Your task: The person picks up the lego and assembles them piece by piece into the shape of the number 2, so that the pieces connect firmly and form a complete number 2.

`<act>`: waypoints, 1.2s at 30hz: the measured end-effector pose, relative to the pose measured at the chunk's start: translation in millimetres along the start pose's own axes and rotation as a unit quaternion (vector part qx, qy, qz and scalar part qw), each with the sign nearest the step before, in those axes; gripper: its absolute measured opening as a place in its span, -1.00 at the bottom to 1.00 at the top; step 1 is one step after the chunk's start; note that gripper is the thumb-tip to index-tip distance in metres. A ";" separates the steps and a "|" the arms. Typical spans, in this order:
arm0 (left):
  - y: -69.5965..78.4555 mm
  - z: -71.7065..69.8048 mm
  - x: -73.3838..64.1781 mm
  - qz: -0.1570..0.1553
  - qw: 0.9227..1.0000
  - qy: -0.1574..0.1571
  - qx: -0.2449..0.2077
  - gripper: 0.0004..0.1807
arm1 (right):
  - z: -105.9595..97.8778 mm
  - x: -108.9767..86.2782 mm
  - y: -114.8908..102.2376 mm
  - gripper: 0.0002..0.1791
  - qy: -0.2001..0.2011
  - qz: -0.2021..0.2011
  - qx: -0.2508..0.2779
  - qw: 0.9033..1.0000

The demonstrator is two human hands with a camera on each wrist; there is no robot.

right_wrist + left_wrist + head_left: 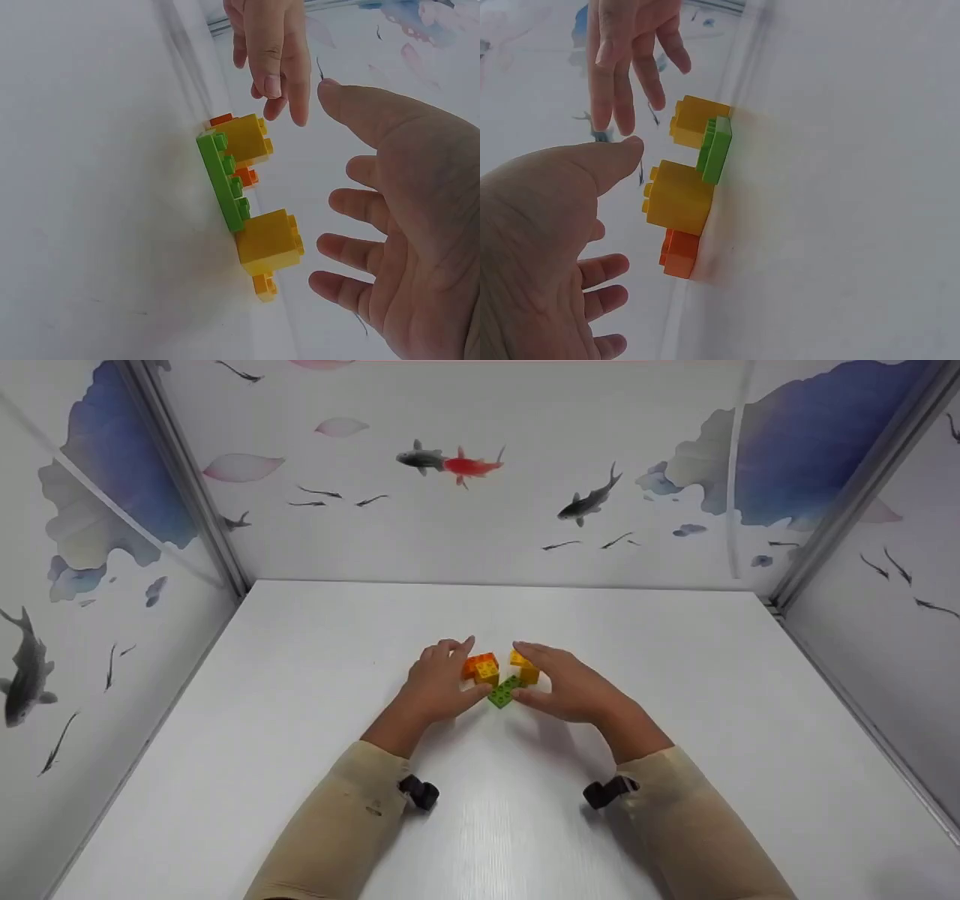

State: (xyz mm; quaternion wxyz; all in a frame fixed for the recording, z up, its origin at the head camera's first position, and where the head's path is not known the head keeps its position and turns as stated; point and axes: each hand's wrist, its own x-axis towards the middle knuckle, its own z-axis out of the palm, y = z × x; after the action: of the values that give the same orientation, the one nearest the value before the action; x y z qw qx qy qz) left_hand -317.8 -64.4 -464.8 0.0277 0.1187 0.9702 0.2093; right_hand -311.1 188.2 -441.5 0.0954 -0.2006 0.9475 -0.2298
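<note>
A small cluster of toy building bricks lies on the white table between the two hands. In front is a green brick [502, 693], with a tall yellow brick [487, 673] at its left and an orange brick [480, 658] behind that. Another tall yellow brick [530, 674] stands to the right; a smaller yellow brick [264, 287] shows beyond it in the right wrist view. The left hand [441, 682] curves around the left side, fingers apart and holding nothing. On the opposite side, the right hand [568, 684] has its fingers spread, gripping nothing. Whether fingertips touch any brick cannot be told.
The white table [480, 825] carries the bricks. Beyond it rises a back wall [465, 540] printed with fish and petals, and side walls with metal corner posts [184, 472] flank it. Black straps with small devices [420, 793] sit on both sleeves.
</note>
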 end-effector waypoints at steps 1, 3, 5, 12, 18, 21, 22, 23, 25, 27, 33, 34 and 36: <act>-0.1 0.9 0.9 -0.001 1.000 -0.002 -0.011 0.04 | 0.7 0.3 0.5 -0.09 -0.003 -0.002 0.001 1.000; -0.4 2.8 2.8 -0.001 0.999 -0.007 -0.031 0.01 | 1.9 0.7 1.4 -0.11 -0.008 -0.009 0.002 1.000; -1.0 4.9 4.6 -0.003 0.999 -0.011 -0.046 -0.03 | 3.0 1.4 2.3 -0.15 -0.004 -0.021 0.000 1.000; -0.5 11.0 10.3 -0.009 0.998 -0.010 -0.065 -0.12 | 7.2 2.6 2.1 -0.25 0.010 -0.042 0.002 0.999; -0.8 13.1 12.7 -0.008 0.997 -0.012 -0.077 -0.20 | 15.0 6.5 1.9 -0.31 -0.025 -0.044 -0.014 0.999; -0.6 13.8 13.7 0.000 0.997 -0.013 -0.079 -0.27 | 17.3 10.1 2.6 -0.37 -0.042 -0.058 -0.025 0.997; 0.2 14.2 14.2 0.003 0.997 -0.013 -0.080 -0.30 | 17.8 11.3 3.1 -0.39 -0.049 -0.061 -0.030 0.996; 1.1 14.3 14.5 0.005 0.997 -0.012 -0.079 -0.32 | 18.5 12.6 3.7 -0.40 -0.055 -0.062 -0.035 0.996; 2.6 14.8 15.0 0.009 0.997 -0.008 -0.078 -0.37 | 19.8 15.6 4.9 -0.44 -0.067 -0.064 -0.047 0.995; 3.7 15.3 15.8 0.009 0.997 -0.001 -0.079 -0.41 | 20.6 17.5 5.8 -0.45 -0.074 -0.062 -0.055 0.994; 4.1 13.0 16.1 0.002 0.995 0.002 -0.099 -0.47 | 20.5 18.1 3.3 -0.51 -0.071 -0.068 -0.065 0.993; 4.0 11.8 15.6 -0.001 0.994 -0.001 -0.105 -0.47 | 20.6 18.3 2.2 -0.52 -0.072 -0.068 -0.065 0.993; 3.3 9.3 14.5 -0.006 0.993 -0.006 -0.118 -0.47 | 21.4 18.9 -0.1 -0.53 -0.072 -0.068 -0.064 0.993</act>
State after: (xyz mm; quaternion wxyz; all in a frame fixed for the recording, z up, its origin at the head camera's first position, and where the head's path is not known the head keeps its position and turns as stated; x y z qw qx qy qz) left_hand -330.2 -54.3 -471.9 0.0487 0.1098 0.9392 0.3216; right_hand -322.3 171.6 -461.8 0.1349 -0.2866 0.9350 -0.1598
